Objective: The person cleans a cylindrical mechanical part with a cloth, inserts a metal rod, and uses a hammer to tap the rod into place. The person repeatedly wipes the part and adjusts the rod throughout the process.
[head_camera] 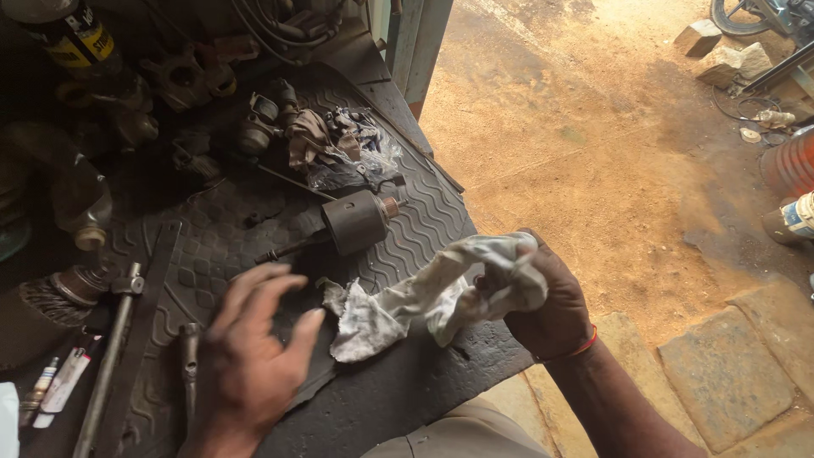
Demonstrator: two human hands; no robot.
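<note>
I am looking down through the head camera at a black rubber mat with a wavy ribbed pattern [424,212], laid over a low, cluttered bench beside a sunlit dirt floor [593,127].

My right hand [551,305] is closed around a crumpled, grease-stained white cloth rag [441,297] just past the mat's right edge. The fingers are pressed together on the bunched end. Whether a small part sits inside the bundle I cannot tell. The rag's loose tail trails left onto the mat, so its long axis runs roughly left to right, with the free end pointing toward my other hand.

My left hand [254,339] hovers over the near middle of the mat, palm down, fingers spread and holding nothing, its fingertips just beside the rag's free end.

Beyond the rag, near the mat's centre, a dark cylindrical metal housing with a coppery end [358,220] lies on its side, its shaft pointing left and toward me, coppery end toward the far right.

Judging by the grime on the mat and on the parts, wiping looks only partly done.

A long steel bar tool [106,365] lies along the near left corner.
</note>
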